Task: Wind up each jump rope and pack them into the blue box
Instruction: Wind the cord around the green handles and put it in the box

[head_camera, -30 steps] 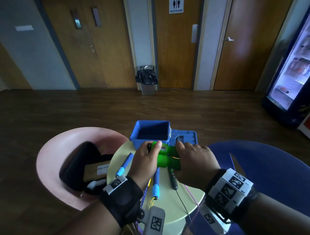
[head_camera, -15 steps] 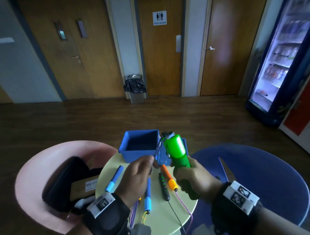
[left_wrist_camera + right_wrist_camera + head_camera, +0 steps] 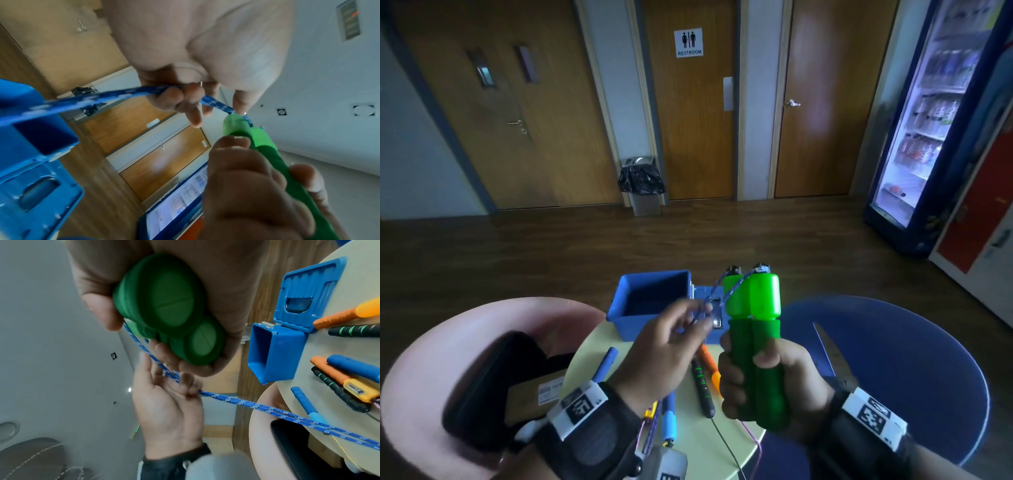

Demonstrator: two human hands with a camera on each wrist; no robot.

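My right hand (image 3: 756,380) grips both green jump-rope handles (image 3: 755,318) upright above the small round table (image 3: 709,445); their round butt ends (image 3: 174,309) fill the right wrist view. My left hand (image 3: 671,342) pinches the blue-and-white cord (image 3: 131,91) a short way from the handle tops, and the cord (image 3: 257,405) trails down over the table edge. The blue box (image 3: 650,308) stands open at the table's far side, its lid (image 3: 308,293) folded back. Blue (image 3: 604,365), orange (image 3: 709,366) and black-green (image 3: 702,387) rope handles lie on the table.
A pink chair (image 3: 448,359) at the left holds a black case (image 3: 493,383) and a cardboard packet (image 3: 537,397). A blue chair (image 3: 911,370) stands at the right. A lit drinks fridge (image 3: 935,123) stands at the far right, a bin (image 3: 642,185) by the doors.
My right hand lifted the green handles off the table and stood them upright. My left hand left the handles and took hold of the blue cord. The head view tilted up.
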